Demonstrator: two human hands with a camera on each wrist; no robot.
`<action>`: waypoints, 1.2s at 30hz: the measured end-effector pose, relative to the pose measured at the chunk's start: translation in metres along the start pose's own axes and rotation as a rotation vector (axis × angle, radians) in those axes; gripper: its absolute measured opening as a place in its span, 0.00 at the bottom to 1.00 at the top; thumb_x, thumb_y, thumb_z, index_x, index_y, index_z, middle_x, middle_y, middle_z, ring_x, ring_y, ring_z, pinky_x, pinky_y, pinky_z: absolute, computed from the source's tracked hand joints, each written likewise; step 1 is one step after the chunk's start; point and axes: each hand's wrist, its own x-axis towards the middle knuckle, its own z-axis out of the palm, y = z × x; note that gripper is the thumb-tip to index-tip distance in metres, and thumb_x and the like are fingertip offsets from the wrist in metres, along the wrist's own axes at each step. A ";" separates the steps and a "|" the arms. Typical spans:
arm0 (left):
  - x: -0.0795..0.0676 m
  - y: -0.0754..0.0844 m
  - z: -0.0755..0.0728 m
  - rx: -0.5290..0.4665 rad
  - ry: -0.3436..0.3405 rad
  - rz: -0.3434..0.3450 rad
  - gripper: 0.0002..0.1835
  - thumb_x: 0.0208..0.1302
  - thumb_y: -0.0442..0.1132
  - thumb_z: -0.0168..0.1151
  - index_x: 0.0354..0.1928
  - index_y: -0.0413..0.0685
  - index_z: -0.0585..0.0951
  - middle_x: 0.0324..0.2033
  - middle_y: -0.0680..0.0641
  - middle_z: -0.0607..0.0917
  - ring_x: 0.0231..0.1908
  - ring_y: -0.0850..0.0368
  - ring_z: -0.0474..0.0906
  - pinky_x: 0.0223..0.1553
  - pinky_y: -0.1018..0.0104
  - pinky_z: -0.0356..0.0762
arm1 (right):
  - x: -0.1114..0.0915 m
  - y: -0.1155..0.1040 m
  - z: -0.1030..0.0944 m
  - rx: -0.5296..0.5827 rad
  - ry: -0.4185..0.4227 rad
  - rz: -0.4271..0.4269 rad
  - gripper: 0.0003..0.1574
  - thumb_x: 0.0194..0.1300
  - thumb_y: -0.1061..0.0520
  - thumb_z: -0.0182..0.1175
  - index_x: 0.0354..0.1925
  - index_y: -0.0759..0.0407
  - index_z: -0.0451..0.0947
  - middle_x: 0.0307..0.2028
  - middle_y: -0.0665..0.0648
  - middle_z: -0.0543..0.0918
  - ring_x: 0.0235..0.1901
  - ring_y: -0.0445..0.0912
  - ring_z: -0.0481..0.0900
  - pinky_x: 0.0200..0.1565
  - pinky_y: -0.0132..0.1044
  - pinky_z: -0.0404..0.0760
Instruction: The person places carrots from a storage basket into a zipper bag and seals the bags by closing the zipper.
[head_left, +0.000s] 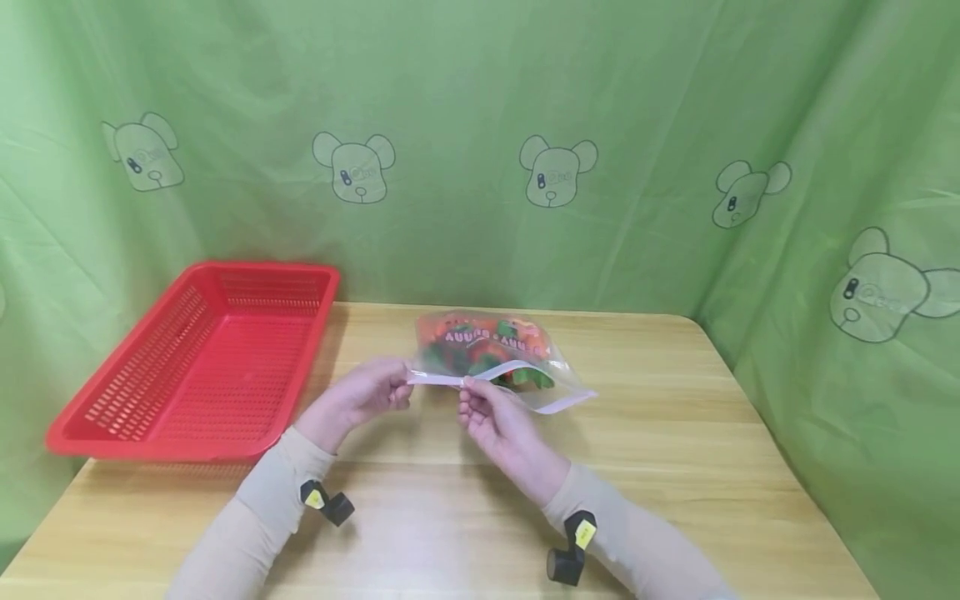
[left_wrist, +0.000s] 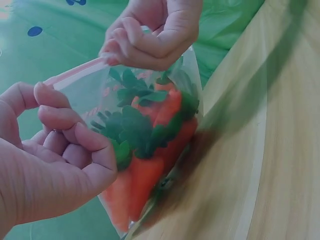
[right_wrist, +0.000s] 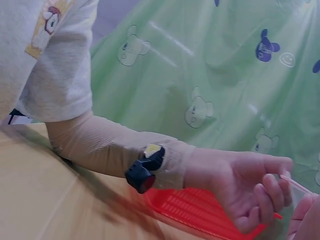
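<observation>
A clear zip-top bag (head_left: 487,342) with pink lettering lies towards the back of the table. Inside it are several orange toy carrots (left_wrist: 145,180) with green leafy tops. My left hand (head_left: 371,390) pinches the left end of the bag's pale zip strip. Near the strip's middle, my right hand (head_left: 506,425) pinches it between thumb and finger, the other fingers curled. Left of that pinch the strip runs flat and straight; to its right the mouth gapes in a loop. In the left wrist view the carrots show through the plastic below both hands.
A red plastic basket (head_left: 300,358) with slotted walls stands at the left of the wooden table (head_left: 675,467), beside my left forearm. Green curtains (head_left: 465,75) with bear-head outlines hang behind and at both sides. Small black cameras (head_left: 566,562) sit on both wrists.
</observation>
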 end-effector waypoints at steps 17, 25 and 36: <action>-0.001 0.005 -0.006 -0.204 0.216 0.053 0.17 0.65 0.32 0.38 0.24 0.55 0.74 0.12 0.59 0.70 0.17 0.65 0.63 0.32 0.70 0.64 | -0.007 -0.041 -0.039 0.088 0.021 0.027 0.04 0.70 0.60 0.55 0.35 0.57 0.73 0.28 0.50 0.78 0.29 0.39 0.73 0.35 0.25 0.76; -0.002 0.007 -0.007 -0.254 0.268 0.075 0.16 0.63 0.32 0.39 0.23 0.55 0.72 0.11 0.59 0.69 0.17 0.66 0.62 0.31 0.70 0.62 | -0.013 -0.054 -0.055 0.088 0.035 0.014 0.03 0.70 0.60 0.55 0.36 0.56 0.74 0.28 0.50 0.78 0.30 0.39 0.73 0.37 0.25 0.76; -0.004 0.005 -0.011 -0.323 0.350 0.086 0.17 0.64 0.34 0.40 0.19 0.56 0.71 0.11 0.59 0.69 0.17 0.66 0.62 0.32 0.70 0.61 | -0.020 -0.075 -0.080 0.123 0.046 0.009 0.02 0.68 0.60 0.58 0.36 0.57 0.74 0.29 0.51 0.79 0.31 0.39 0.75 0.39 0.25 0.78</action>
